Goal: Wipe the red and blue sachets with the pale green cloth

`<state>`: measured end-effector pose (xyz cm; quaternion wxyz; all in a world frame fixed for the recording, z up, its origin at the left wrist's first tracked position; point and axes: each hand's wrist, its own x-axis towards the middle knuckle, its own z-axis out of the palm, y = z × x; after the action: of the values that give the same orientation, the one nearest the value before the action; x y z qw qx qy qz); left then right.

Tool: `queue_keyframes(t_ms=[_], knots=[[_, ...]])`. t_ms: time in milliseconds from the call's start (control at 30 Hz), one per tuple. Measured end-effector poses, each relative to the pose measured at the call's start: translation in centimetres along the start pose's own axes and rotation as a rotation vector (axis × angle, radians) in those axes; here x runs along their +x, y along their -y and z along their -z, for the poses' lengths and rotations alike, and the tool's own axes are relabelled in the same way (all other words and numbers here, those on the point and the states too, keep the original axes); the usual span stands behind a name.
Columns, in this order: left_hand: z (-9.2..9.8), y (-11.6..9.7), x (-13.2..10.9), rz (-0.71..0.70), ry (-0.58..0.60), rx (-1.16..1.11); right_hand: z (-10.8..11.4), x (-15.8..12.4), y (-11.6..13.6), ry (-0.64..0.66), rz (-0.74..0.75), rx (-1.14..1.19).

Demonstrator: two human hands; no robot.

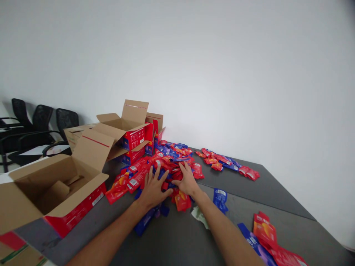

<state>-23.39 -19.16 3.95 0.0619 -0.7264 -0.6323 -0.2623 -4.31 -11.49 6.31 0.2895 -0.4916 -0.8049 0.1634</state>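
Observation:
Red and blue snack-like packets (137,178) lie in a loose heap on the dark table. My left hand (153,188) rests on the near left side of the heap, its fingers spread over the packets. Close by on the right, my right hand (188,180) reaches into the heap with thumb and fingers apart. A red packet with an orange picture (182,200) lies just below it. Packets under both palms are partly hidden, and neither hand has a visible grip on one.
An open carton (80,212) stands at the left, with more open red-and-blue cartons (135,138) behind. Further packets lie at the back right (222,159) and front right (264,231). A crumpled pale green piece (200,216) lies beside my right forearm. Black chairs (66,120) stand beyond.

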Motion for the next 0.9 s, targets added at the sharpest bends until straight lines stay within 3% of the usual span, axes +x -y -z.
queue_keyframes(t_ms=[233, 367, 500, 700, 900], knots=[[-0.5, -0.1, 3.7, 0.117, -0.013, 0.082, -1.4, 4.2, -0.7, 0.074, -0.107, -0.049], [-1.1, 0.2, 4.6, 0.172, 0.045, 0.091, -2.5, 4.6, -1.8, 0.214, -0.229, -0.082], [-1.3, 0.5, 4.8, 0.175, 0.077, 0.080, -2.8, 4.3, -2.4, 0.232, -0.250, -0.096], [-0.9, -0.3, 4.3, 0.174, 0.076, 0.093, -0.4, 3.1, -2.2, 0.214, -0.216, -0.145], [0.3, -2.4, 3.2, 0.182, -0.006, 0.155, 3.8, -1.1, -2.8, 0.146, -0.198, -0.254]])
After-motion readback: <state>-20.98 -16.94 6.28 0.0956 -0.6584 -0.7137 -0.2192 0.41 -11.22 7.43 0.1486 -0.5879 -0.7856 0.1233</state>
